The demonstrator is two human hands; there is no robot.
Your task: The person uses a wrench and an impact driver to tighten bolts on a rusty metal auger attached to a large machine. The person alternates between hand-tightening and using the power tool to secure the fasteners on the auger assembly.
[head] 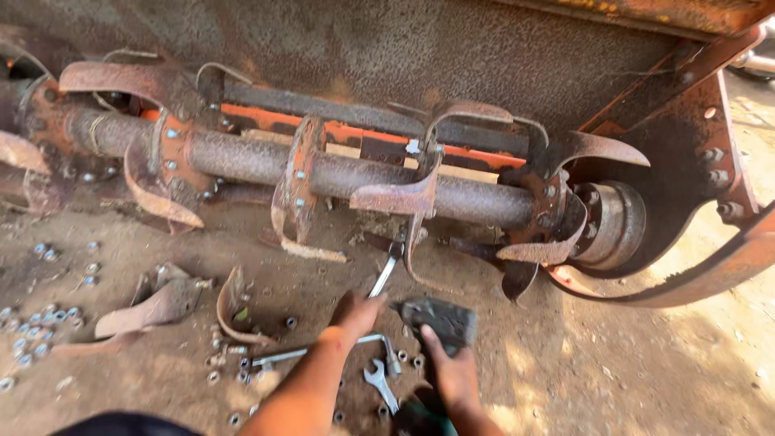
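Gripping a stiff steel wrench by its shank, the left hand is clenched; right hand clasps a heavy-looking dark tool.

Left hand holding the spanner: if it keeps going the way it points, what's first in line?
Probably the rusty curved blade on the rotor shaft; the spanner in the left hand already reaches its base. Depth unclear.

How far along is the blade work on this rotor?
Done: several curved blades lie loose on the ground among nuts. In hand: the left hand holds a spanner up toward a blade flange; the right hand grips a dark tool. Left: rusty blades remain bolted along the shaft.
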